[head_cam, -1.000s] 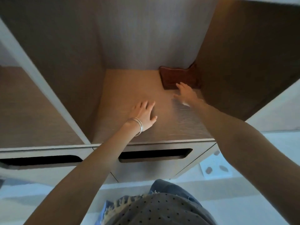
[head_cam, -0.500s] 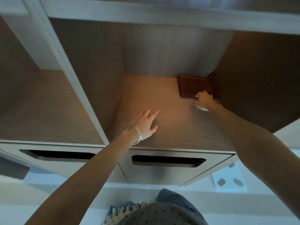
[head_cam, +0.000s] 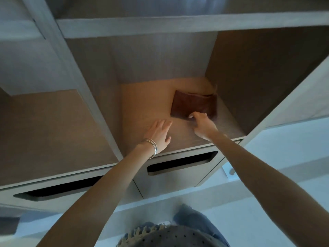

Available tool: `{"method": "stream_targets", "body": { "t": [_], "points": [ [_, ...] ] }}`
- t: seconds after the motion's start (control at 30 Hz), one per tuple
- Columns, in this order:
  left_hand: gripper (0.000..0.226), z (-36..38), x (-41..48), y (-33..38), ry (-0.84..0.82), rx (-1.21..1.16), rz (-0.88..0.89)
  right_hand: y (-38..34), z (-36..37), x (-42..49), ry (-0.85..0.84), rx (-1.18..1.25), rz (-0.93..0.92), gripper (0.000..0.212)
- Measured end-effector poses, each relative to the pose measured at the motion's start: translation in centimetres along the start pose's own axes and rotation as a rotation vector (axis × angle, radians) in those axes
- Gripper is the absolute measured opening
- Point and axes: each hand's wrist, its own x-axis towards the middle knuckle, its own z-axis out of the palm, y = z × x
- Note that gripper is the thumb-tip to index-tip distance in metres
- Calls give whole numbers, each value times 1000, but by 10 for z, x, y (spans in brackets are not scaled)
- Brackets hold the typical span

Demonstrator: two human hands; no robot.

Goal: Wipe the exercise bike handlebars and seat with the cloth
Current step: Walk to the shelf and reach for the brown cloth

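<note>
A folded brown cloth [head_cam: 194, 105] lies on the wooden shelf floor [head_cam: 142, 102], near the right wall of the open compartment. My right hand [head_cam: 202, 124] reaches in and its curled fingers pinch the cloth's near edge. My left hand [head_cam: 158, 134], with thin silver bangles on the wrist, rests flat and open on the shelf just left of the cloth, holding nothing. No exercise bike is in view.
The compartment has a dividing panel [head_cam: 99, 111] on the left and a side wall [head_cam: 249, 82] close to the cloth on the right. Two drawers with slot handles [head_cam: 181, 164] sit below the shelf. A white outlet plate [head_cam: 229, 172] is low on the right.
My right hand went from touching the cloth's near edge to curling its fingers onto it. The cloth now lies flatter, farther from the back corner. My view shifted, showing more shelving.
</note>
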Motion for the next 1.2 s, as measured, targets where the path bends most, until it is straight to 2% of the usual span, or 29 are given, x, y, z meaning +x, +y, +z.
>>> {"method": "stream_targets", "body": {
  "t": [0.17,0.3,0.47,0.53,0.63,0.7,0.73,0.87,0.97,1.03,1.2],
  "points": [
    [62,-3,-9,2,-50,10,116,-17,21,-61,37,7,-62,41],
    [64,3,-9,1,-49,31,179,-5,12,-76,27,-34,-149,49],
    [62,14,4,14,-73,-21,184,33,-8,-72,-106,-162,-148,74],
    [60,17,9,20,-52,-7,194,40,-4,-71,-54,-165,-194,68],
    [54,16,12,28,-29,-5,201,35,2,-70,121,-199,-301,50],
    [50,16,10,30,-14,-32,186,31,-1,-68,136,-246,-331,43],
    [48,16,7,30,-8,-43,186,29,-6,-66,104,-250,-336,38],
    [42,15,-8,27,36,-77,148,19,-47,-40,-217,-208,-500,31],
    [41,12,-23,21,104,-143,25,-9,-61,-11,-269,-165,-636,31],
    [48,9,-32,18,134,-192,-92,-29,-59,12,-309,-97,-686,31],
    [61,-2,-54,10,132,-186,-321,-56,-29,58,-492,-97,-697,33]
  ]
}}
